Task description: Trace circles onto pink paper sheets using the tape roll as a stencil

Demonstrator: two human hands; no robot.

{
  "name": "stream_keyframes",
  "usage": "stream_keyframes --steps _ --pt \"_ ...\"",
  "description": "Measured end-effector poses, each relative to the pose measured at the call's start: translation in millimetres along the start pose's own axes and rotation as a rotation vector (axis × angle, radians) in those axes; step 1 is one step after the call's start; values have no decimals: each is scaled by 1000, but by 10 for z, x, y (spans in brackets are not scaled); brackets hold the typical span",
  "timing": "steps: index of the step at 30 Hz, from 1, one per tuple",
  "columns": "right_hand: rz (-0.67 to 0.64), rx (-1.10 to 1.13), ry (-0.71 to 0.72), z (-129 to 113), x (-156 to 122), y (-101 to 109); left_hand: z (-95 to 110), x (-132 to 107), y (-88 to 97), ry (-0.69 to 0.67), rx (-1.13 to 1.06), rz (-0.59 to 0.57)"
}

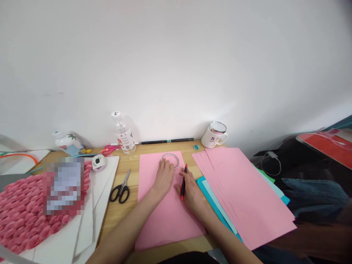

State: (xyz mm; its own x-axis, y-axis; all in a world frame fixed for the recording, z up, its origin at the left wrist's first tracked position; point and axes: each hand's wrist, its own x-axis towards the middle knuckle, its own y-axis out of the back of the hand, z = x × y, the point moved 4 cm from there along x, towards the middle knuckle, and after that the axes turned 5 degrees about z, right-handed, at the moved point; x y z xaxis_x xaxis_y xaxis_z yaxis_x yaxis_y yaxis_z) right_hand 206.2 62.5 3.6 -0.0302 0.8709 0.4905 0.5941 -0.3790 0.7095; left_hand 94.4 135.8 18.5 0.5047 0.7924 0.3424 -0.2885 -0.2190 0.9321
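A sheet of pink paper (170, 220) lies flat in front of me. Near its top edge rests a thin silvery ring (178, 157). The bent fingers of my left hand (165, 178) press the ring's lower-left side against the paper. Just to the right, my right hand (191, 187) holds a black marker pen with red ends (183, 185), its upper end close to the ring. Black-handled scissors (121, 190) lie left of the paper, blades pointing away from me.
More pink sheets (242, 194) fan out on the right over blue ones. Along the wall stand a water bottle (125, 134), a white mug (213, 135) and black pens (167, 140). Left are white sheets (106, 183), a pink braided mat (22, 205) and a small white gadget (98, 162).
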Motion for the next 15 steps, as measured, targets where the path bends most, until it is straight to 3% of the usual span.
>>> stream_keyframes --steps 5,10,15 --pt "-22 -7 -1 13 -20 -13 47 46 -114 29 9 3" --pt "-26 56 -33 35 -14 3 -2 -39 -174 36 -71 107" --pt "-1 290 -277 195 326 253 -54 -47 -211 19 -85 248"
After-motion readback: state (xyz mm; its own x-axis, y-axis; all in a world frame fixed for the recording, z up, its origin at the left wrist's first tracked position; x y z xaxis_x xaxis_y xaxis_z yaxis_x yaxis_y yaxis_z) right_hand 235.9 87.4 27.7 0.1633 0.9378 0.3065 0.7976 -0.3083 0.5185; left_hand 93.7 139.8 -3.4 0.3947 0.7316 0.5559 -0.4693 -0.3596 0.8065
